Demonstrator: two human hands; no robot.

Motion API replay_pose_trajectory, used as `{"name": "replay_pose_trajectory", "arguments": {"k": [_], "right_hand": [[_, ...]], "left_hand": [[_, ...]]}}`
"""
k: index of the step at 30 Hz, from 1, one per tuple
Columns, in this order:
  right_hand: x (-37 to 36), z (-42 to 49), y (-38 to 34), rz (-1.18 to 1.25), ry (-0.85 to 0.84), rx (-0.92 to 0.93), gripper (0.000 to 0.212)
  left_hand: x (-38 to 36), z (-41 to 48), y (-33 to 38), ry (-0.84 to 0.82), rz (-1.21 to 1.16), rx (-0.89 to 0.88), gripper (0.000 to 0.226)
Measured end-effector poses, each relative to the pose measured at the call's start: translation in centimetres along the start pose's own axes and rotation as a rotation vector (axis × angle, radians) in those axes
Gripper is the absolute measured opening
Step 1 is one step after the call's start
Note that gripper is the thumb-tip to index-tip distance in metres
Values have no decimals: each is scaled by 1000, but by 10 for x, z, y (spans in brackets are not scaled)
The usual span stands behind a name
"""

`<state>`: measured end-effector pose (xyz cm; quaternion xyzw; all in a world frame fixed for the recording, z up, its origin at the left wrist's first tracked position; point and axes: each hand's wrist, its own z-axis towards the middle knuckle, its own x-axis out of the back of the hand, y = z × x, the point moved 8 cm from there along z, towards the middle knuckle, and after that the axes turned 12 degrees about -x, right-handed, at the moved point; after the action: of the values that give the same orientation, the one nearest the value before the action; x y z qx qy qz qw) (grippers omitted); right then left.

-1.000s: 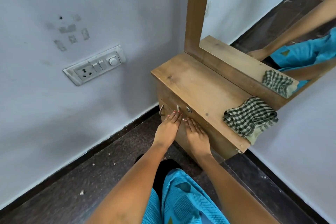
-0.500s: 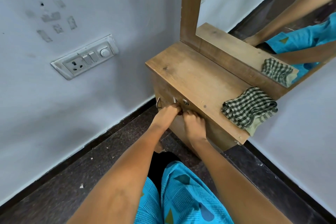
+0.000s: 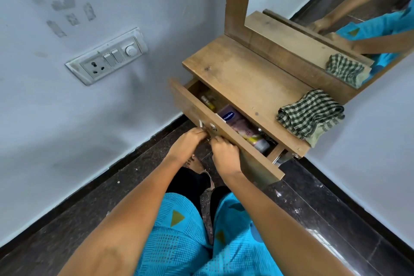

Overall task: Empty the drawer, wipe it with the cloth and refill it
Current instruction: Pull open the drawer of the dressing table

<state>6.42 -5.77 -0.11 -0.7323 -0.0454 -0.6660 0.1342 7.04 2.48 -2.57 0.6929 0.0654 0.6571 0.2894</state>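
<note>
You get soft, even, fairly bright light. A dim shadow lies on the wall point(image 3: 134, 114) beside the drawer point(image 3: 192, 107). The floor point(image 3: 318, 237) glints. Wide-angle bowing bends your edges.

Turquoise garment point(image 3: 179, 242) with olive triangles

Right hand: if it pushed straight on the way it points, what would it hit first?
The drawer front: the right hand sits curled right at it, below the lock, though depth is unclear.
</note>
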Motion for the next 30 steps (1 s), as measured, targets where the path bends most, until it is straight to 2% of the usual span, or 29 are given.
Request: {"name": "replay_pose_trajectory", "arguments": {"k": [4,13,26,30], "right_hand": [[-9,-17,-18,1,-4,13,37],[-27,-66,-65,-70,-60,97,24],[-35,-110,-104,-145,-101,217,26],[-38,-123,-115,-217,-89,292,42]], "left_hand": [[3,-26,-3,4,-25,-15,43],[7,-95,-17,45,-50,1,39],[9,-151,-21,3,-57,93,42],[10,-165,-22,-2,-71,103,42]]}}
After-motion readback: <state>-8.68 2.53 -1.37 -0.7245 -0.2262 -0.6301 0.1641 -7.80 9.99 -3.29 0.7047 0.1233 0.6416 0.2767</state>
